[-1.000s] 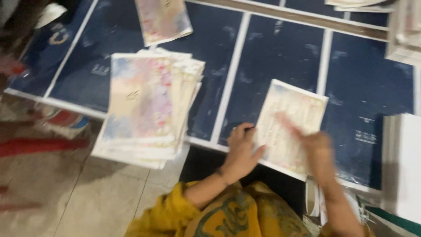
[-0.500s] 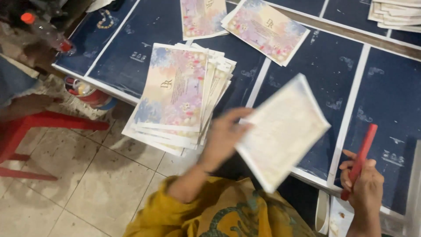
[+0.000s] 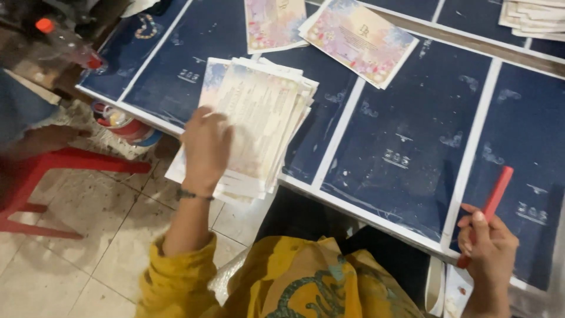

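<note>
- Left hand (image 3: pixel 206 147) lies flat, grip released, on a stack of pale floral printed cards (image 3: pixel 259 118) overhanging the dark blue tabletop (image 3: pixel 406 147) edge.
- Right hand (image 3: pixel 488 250), well apart, has its grip clenched round a slim red stick (image 3: pixel 493 197).

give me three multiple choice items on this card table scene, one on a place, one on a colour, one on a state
1. Where does the left hand rest?
A. on the stack of cards at the table edge
B. on the red stool
C. on the bottle

2. What colour is the flat stick in the right hand?
A. blue
B. red
C. white

3. How does the stack of cards lie?
A. squared up neatly
B. fanned unevenly, jutting past the table edge
C. spilled on the floor

Answers:
1 A, the palm lies flat on the top sheet.
2 B, it shows bright red against the dark blue table surface.
3 B, staggered card edges show and the near corner hangs over the tiled floor.
</note>
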